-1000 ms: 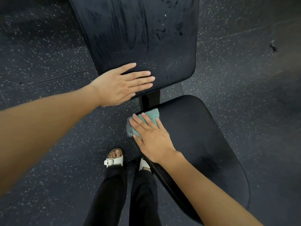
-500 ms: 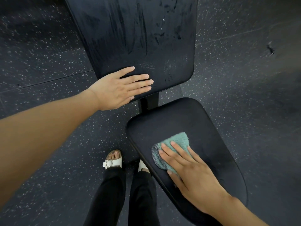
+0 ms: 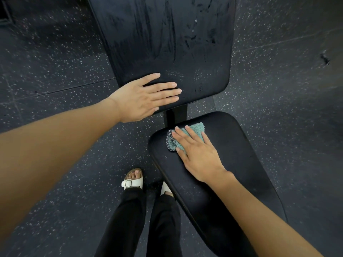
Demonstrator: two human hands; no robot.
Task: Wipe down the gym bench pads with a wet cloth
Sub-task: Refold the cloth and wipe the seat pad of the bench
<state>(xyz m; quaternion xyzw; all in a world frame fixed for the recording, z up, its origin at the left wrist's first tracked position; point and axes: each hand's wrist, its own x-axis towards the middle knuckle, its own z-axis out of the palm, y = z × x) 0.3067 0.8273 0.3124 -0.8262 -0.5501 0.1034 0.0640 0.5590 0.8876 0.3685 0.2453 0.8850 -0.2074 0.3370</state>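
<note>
**As the cloth swings back to the top of the seat pad, another pass begins**

Where half a second ago the teal cloth (image 3: 196, 127) sat near the middle of the seat pad (image 3: 245, 156), it now lies up at the pad's far end. It is just beside the dark post (image 3: 176, 114) that joins the two pads, close to where it was a second ago. The right hand (image 3: 198, 154) lies flat on top of it, fingers straight and slightly spread, pressing it to the vinyl rather than gripping it. One dark-edged fold of the cloth shows past the fingertips.

The left hand (image 3: 146, 97) has barely shifted. It rests palm down, fingers straight and close together, on the near left corner of the back pad (image 3: 167, 43), seemingly as a brace.

The out-and-back travel reads as a scrubbing stroke along the seat pad's length. Judging by the streaks across the back pad, that surface has already been wiped. The seat pad shows no clear wet marks, so how much of it is covered cannot be told. The wide end towards the right of the view probably still needs passes.

Below, white sandals (image 3: 132, 181) stand on the speckled floor (image 3: 55, 62) beside the pad's edge.
</note>
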